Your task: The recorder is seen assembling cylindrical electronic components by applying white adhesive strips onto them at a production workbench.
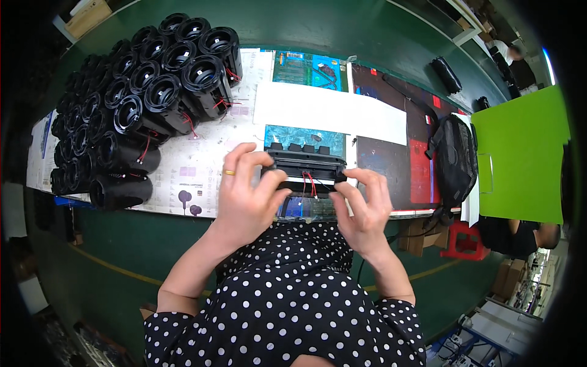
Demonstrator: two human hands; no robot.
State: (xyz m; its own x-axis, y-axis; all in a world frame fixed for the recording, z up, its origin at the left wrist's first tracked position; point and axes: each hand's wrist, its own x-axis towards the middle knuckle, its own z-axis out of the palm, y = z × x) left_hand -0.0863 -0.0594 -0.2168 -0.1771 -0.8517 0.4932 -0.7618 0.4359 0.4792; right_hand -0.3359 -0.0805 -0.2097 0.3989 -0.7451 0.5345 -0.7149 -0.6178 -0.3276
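In front of me at the table's near edge lies a long black plastic housing [306, 164], with a row of dark blocks along its far side. Thin red wires [310, 183] with a small white connector hang out of its open middle. My left hand [247, 192], with a ring on one finger, is curled on the housing's left end. At the right end, my right hand [365, 208] grips the corner between thumb and fingers. The fingertips partly hide both ends.
Many black cylindrical housings [162, 92] stand packed at the left, some trailing red wires. A white sheet [330, 110] lies beyond my hands. To the right are a black mesh bag [454, 160] and a bright green panel [520, 156]. A red stool [465, 240] stands below the table.
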